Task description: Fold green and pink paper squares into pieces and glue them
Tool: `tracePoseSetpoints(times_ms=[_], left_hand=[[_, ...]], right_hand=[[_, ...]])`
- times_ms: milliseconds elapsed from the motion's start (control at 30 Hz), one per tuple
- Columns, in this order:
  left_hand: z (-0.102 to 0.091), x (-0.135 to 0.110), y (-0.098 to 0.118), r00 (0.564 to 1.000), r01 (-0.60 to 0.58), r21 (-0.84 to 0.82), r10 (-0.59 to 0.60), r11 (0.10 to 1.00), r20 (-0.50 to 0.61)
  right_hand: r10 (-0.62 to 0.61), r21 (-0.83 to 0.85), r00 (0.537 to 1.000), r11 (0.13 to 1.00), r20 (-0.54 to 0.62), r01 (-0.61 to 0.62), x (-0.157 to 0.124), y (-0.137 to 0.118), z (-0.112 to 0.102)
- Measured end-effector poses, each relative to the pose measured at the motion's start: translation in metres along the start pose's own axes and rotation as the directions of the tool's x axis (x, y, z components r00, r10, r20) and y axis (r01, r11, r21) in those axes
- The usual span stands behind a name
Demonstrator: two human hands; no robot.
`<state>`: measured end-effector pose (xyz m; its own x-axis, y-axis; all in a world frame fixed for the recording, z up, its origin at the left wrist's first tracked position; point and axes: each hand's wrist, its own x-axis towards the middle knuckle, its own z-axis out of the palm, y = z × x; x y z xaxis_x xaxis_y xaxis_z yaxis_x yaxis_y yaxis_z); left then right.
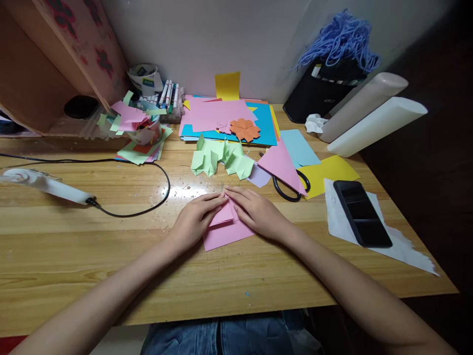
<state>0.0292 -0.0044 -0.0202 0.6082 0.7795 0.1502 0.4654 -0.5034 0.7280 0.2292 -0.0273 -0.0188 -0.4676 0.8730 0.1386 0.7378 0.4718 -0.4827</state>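
Note:
A sheet of pink paper (229, 235), partly folded over itself, lies on the table in front of me. My left hand (192, 217) grips the folded flap at its left, thumb and fingertips pressed together at the top. From the other side my right hand (260, 212) holds the same paper, its fingers laid along the fold. The fingertips of both hands nearly meet at the far end of the fold and cover part of it. Just beyond the hands stand folded green paper shapes (238, 162).
Black-handled scissors (288, 197) lie at right, partly under a pink triangle (283, 165). A phone (362, 212) rests on torn white paper. Behind are stacked coloured sheets (218, 113) with an orange paper flower (244, 129). At left lies a white corded tool (55, 187).

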Motion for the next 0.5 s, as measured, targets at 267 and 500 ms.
tracePoseSetpoints(times_ms=[267,500], left_hand=[[0.010,-0.002,0.004,0.995,-0.057,0.182,0.071,0.982,-0.074],[0.010,-0.006,0.004,0.989,-0.135,0.366,0.145,0.921,-0.001]], right_hand=[[0.009,0.008,1.000,1.000,-0.005,-0.009,0.001,0.000,-0.001],[-0.003,0.024,1.000,1.000,-0.030,0.003,0.000,0.001,0.001]])
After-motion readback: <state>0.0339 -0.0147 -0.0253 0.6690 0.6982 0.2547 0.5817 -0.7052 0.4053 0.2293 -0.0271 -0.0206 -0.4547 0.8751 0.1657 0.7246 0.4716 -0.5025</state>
